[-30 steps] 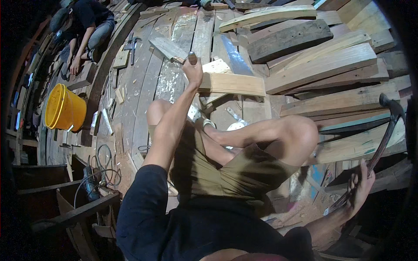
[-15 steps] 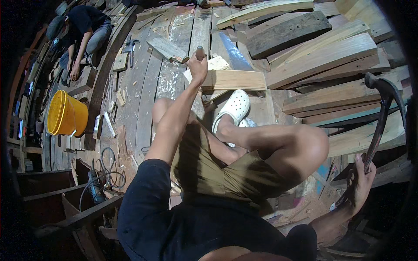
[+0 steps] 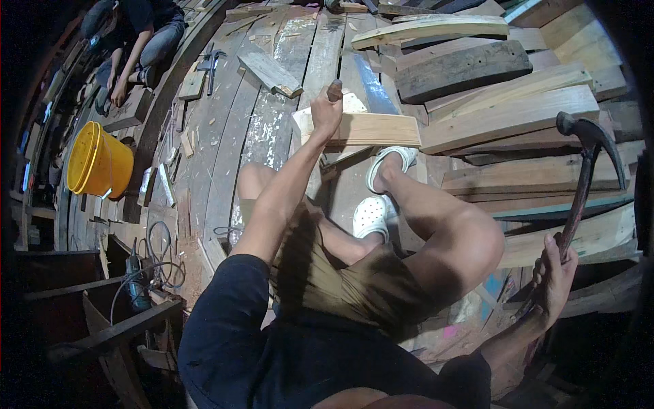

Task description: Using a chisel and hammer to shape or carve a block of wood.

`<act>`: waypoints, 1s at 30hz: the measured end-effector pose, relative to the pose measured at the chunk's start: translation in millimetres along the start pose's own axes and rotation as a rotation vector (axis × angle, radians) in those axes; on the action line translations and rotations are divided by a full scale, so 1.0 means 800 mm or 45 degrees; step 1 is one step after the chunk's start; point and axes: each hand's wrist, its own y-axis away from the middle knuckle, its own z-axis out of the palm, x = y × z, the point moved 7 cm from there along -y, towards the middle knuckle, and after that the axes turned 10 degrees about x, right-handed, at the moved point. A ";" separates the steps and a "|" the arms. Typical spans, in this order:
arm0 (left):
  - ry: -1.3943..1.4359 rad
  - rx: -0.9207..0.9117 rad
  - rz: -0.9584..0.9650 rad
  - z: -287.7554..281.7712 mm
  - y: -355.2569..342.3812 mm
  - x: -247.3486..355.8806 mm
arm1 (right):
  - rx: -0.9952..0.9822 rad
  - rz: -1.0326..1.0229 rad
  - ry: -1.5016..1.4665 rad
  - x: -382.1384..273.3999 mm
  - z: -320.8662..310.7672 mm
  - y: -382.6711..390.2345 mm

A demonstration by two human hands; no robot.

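My left hand (image 3: 326, 117) is closed round the upright handle of a wooden-handled chisel (image 3: 334, 89); its blade is hidden by the fist. That fist is at the left end of a pale wooden block (image 3: 381, 129), which lies crosswise in front of my feet. Whether the blade touches the wood is hidden. My right hand (image 3: 556, 276), far out to the right, grips the lower shaft of a claw hammer (image 3: 582, 180). The hammer is raised, head up, over the stacked timber and well apart from the chisel.
Thick timber pieces (image 3: 511, 112) crowd the right side. A yellow bucket (image 3: 102, 163) stands at left, near a corded power tool (image 3: 138, 283). Another hammer (image 3: 214, 68) lies on the plank floor (image 3: 225, 129). A co-worker (image 3: 146, 34) crouches at far left. My white clogs (image 3: 373, 215) are below the block.
The view has shifted slightly. My right foot has moved back from the block's edge and my legs have changed position. Both hands keep their hold, the hammer still raised.
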 end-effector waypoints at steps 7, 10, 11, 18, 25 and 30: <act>-0.105 0.049 0.023 0.009 0.008 -0.007 | -0.321 -0.038 0.078 -0.016 0.100 -0.025; -0.143 0.007 -0.048 0.010 0.006 -0.015 | -0.600 0.009 0.164 -0.027 0.164 -0.034; -0.145 0.001 -0.048 0.009 0.007 -0.016 | -0.460 0.025 0.249 -0.031 0.180 -0.035; -0.118 -0.060 -0.217 0.027 0.009 -0.019 | -0.776 -0.195 0.613 -0.055 0.314 -0.023; 0.001 -0.024 -0.158 0.010 0.023 -0.017 | -1.104 -0.070 0.563 -0.027 0.410 0.007; 0.026 0.086 -0.047 -0.014 0.032 -0.013 | -1.133 -0.058 0.375 -0.017 0.414 -0.001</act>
